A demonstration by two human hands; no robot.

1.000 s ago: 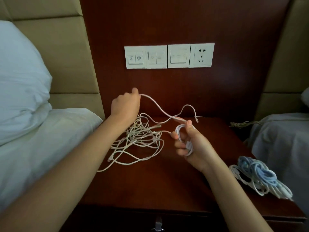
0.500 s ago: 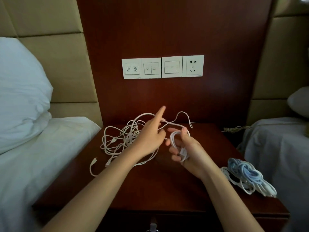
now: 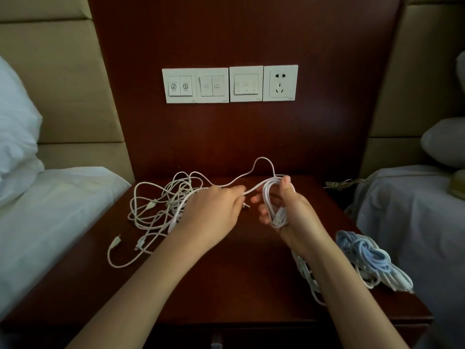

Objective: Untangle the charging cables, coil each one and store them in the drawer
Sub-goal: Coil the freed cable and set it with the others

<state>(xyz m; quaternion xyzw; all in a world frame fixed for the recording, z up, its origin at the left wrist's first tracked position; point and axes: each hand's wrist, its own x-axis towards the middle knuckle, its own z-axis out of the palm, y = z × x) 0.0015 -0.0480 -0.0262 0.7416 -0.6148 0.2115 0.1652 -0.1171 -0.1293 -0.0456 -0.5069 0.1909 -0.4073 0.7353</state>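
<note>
A tangle of white charging cables [image 3: 161,205] lies on the left half of the dark wooden nightstand [image 3: 226,280]. My right hand [image 3: 289,212] grips a small coil of white cable [image 3: 273,200], thumb on top, a plug hanging at its lower end. My left hand [image 3: 214,212] pinches the free strand of that cable just left of the coil; the strand arches up behind [image 3: 261,162] and back toward the coil. Coiled blue and white cables [image 3: 362,258] rest at the nightstand's right edge. The drawer's handle [image 3: 216,342] shows at the bottom.
Wall switches and a socket [image 3: 230,84] sit on the wooden panel behind. A bed with white sheets [image 3: 50,210] and pillow borders the left, another bed [image 3: 415,217] the right. A dark cord [image 3: 342,183] lies at the nightstand's back right corner.
My left hand came from up at the far left down to the right, close beside the coil, and now pinches the strand. The coil in my right hand has grown slightly.
</note>
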